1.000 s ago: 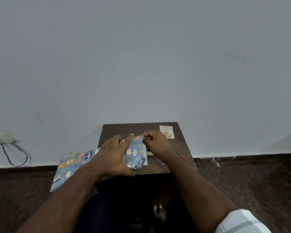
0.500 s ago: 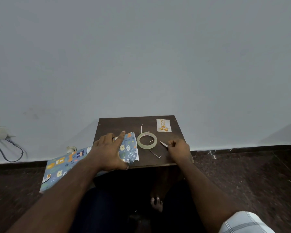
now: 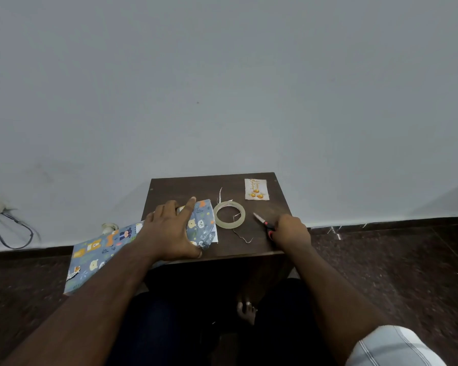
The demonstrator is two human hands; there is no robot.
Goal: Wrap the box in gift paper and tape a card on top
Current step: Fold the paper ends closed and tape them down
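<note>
Two hands share this: my left hand (image 3: 169,233) lies flat, pinning the gift paper (image 3: 201,225) over the hidden box, while my right hand (image 3: 288,231) closes on the scissors (image 3: 265,224) beside the tape roll (image 3: 229,215), so I should keep pressing.

Gift paper (image 3: 101,256): grey-blue, printed with cartoon animals in orange, white and yellow, small leaves between.
Table (image 3: 185,188): dark brown.
Tape roll (image 3: 229,215): pale, yellowish, see-through.
Card (image 3: 257,189), far right: cream with gold-orange marks.
Scissors (image 3: 265,224): silver blades, red-and-black handles.
Wall (image 3: 222,75): plain grey-white.
Floor (image 3: 394,260): dark, speckled.
Sleeve (image 3: 391,347): white, grey-striped.
</note>
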